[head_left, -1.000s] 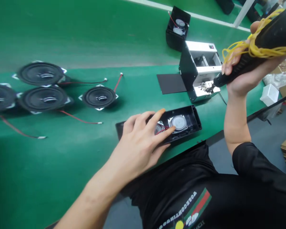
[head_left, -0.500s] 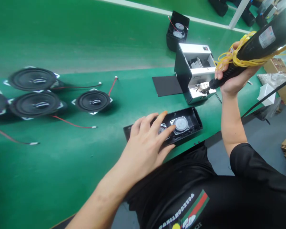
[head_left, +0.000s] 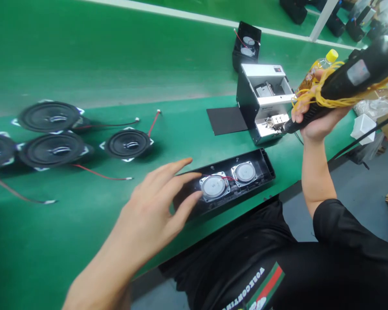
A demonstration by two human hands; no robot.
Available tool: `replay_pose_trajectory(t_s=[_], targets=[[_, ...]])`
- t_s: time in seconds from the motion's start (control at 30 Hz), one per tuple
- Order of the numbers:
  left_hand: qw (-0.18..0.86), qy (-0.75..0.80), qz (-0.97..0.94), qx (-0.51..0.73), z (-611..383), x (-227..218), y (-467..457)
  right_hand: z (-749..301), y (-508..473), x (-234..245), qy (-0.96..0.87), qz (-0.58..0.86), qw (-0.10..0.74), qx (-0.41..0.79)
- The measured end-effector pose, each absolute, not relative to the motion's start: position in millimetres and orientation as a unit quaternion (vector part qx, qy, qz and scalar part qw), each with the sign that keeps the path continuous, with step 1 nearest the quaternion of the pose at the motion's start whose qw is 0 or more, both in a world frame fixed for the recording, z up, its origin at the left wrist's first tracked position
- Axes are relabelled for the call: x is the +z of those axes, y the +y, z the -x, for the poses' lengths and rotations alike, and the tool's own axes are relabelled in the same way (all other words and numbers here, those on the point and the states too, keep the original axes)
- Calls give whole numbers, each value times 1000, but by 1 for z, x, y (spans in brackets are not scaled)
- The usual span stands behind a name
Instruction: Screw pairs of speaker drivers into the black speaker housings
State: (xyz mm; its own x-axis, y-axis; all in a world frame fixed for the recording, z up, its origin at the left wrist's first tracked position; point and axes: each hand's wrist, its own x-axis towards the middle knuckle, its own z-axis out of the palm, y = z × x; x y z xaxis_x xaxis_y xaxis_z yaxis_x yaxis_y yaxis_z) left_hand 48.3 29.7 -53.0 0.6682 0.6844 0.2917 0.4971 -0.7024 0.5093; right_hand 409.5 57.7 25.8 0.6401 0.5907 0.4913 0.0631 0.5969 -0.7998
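Note:
My right hand (head_left: 323,120) is wrapped around a black electric screwdriver (head_left: 339,84) with yellow cord wound about it. Its tip is at the front of a silver-and-black screw feeder (head_left: 261,103); whether they touch I cannot tell. Below lies a long black speaker box (head_left: 210,211), its open side up. Two round speakers with grey backs, a left one (head_left: 214,186) and a right one (head_left: 245,172), sit inside, joined by red wire. My left hand (head_left: 151,206), fingers apart and holding nothing, hovers over the box's left end, partly hiding it.
Several black speaker cones with red wires, one of them nearest (head_left: 127,144), lie on the green table to the left. Behind the feeder stand another speaker box (head_left: 247,45) and a yellow-capped bottle (head_left: 321,64). A black flat sheet (head_left: 228,120) adjoins the feeder; a white container (head_left: 364,128) is at right.
My left hand has moved left off the middle of the speaker box, uncovering the left speaker and red wire. The screwdriver has shifted slightly down and stays near the feeder.

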Motion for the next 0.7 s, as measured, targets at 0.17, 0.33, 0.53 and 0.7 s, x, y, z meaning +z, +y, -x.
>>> replay_pose_trajectory(t_s=[0.17,0.33,0.53,0.7], targets=[[174,326,-915,165,-46,-61,33,-396,54,42,-426,345,822,156],[139,332,-924,131,-53,-58,34,-409,70,29,-457,340,803,173],[145,327,-924,131,-63,-50,31,-414,66,24,-436,396,787,185],[199,338,-913,111,-64,-49,33,-405,65,42,-387,375,830,143]])
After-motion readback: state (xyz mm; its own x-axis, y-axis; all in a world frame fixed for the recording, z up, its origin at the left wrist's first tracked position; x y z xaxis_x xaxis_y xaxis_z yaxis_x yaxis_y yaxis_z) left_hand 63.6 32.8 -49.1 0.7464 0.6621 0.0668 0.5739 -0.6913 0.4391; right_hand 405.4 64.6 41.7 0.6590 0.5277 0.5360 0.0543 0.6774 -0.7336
